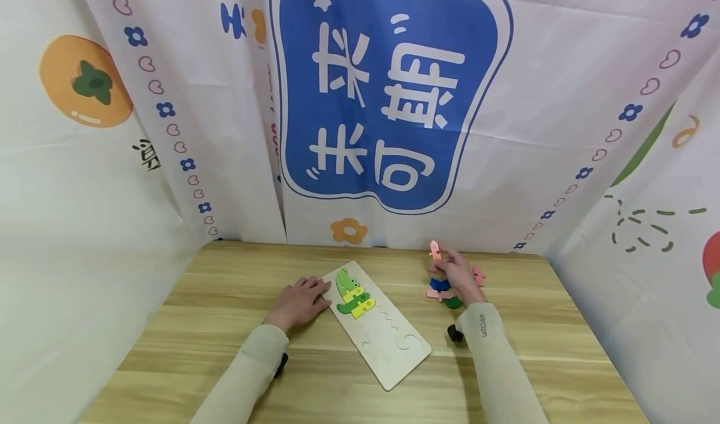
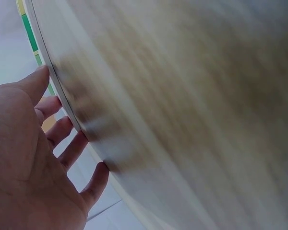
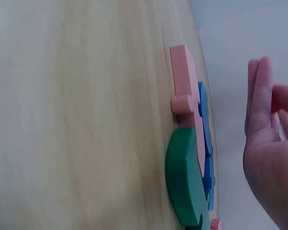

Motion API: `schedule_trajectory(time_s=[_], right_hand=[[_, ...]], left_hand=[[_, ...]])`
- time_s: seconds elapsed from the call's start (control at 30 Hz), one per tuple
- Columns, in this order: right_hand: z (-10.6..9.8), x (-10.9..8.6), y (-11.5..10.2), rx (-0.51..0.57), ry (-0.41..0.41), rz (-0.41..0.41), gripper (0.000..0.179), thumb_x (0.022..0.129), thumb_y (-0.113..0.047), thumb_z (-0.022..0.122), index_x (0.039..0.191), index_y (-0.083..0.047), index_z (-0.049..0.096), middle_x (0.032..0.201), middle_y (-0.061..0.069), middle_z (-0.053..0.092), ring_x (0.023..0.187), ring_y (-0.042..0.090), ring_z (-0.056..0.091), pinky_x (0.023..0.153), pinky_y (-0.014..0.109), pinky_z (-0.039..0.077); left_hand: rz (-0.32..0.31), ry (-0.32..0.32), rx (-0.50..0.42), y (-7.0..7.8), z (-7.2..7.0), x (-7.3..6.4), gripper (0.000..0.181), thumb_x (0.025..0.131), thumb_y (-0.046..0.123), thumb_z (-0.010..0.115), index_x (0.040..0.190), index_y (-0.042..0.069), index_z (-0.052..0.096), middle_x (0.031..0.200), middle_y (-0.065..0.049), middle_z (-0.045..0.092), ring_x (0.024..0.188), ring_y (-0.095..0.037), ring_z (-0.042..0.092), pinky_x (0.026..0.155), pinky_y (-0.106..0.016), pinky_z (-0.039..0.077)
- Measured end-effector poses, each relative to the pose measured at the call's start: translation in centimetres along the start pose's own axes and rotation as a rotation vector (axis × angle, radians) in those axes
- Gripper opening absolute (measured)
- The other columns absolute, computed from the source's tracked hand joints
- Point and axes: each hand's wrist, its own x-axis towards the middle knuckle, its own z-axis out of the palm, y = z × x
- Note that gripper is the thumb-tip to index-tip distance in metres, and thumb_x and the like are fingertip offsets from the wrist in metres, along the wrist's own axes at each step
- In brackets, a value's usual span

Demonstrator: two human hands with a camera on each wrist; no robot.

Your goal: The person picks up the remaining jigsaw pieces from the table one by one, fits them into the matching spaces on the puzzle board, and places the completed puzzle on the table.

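A pale wooden puzzle board (image 1: 388, 355) lies slanted on the table, with green and yellow crocodile pieces (image 1: 353, 294) fitted at its far end. My left hand (image 1: 300, 302) rests beside the board's left edge, fingertips (image 2: 102, 172) down on the tabletop and thumb at the edge. Above the table on the right, my right hand (image 1: 458, 277) pinches a pink puzzle piece (image 1: 435, 250) between thumb and fingers. In the right wrist view the fingers hide most of that piece. Beneath this hand lie a blue piece (image 1: 439, 284), another pink piece (image 1: 439, 295) and a green curved piece (image 3: 185, 177).
One more pink piece (image 1: 479, 275) lies right of my right hand. The wood-grain table (image 1: 225, 324) ends at a printed cloth backdrop (image 1: 242, 180), and cloth walls rise at both sides. Engraved outlines mark the near part of the board.
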Motion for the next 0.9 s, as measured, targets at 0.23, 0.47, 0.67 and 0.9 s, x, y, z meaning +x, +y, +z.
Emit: schedule_trajectory(time_s=[0.23,0.47,0.67,0.9], right_hand=[[0.5,-0.3,0.2,0.037,0.057,0.02,0.037,0.108,-0.021,0.057,0.139,0.0,0.056,0.131,0.022,0.066,0.116,0.026,0.072,0.113,0.049,0.044],[0.9,-0.4,0.3,-0.016,0.051,-0.047,0.043,0.101,-0.015,0.069,0.14,-0.003,0.058,0.116,0.008,0.068,0.106,0.027,0.07,0.091,0.037,0.059],[1.0,-0.6,0.1,-0.019,-0.051,-0.112,0.068,0.099,-0.006,0.07,0.159,-0.009,0.039,0.12,0.015,0.063,0.103,0.029,0.073,0.097,0.049,0.057],[1.2,-1.0,-0.2,-0.076,-0.058,-0.103,0.065,0.1,-0.013,0.07,0.158,-0.018,0.043,0.122,0.012,0.06,0.104,0.029,0.071,0.084,0.048,0.062]], left_hand=[[-0.001,0.0,-0.008,0.0,0.0,0.0,0.054,0.107,0.045,0.054,0.155,0.021,0.051,0.158,-0.01,0.048,0.147,-0.037,0.041,0.108,-0.064,0.041],[-0.002,0.003,-0.008,-0.1,0.2,0.0,0.055,0.107,0.045,0.054,0.155,0.021,0.051,0.159,-0.01,0.047,0.147,-0.037,0.04,0.109,-0.064,0.041],[-0.007,-0.013,-0.026,-0.1,0.2,-0.1,0.055,0.107,0.045,0.053,0.156,0.02,0.05,0.16,-0.011,0.046,0.148,-0.037,0.039,0.11,-0.065,0.039],[-0.012,-0.003,-0.025,0.1,0.0,-0.1,0.054,0.107,0.045,0.053,0.155,0.021,0.05,0.16,-0.01,0.046,0.148,-0.036,0.039,0.11,-0.064,0.039]])
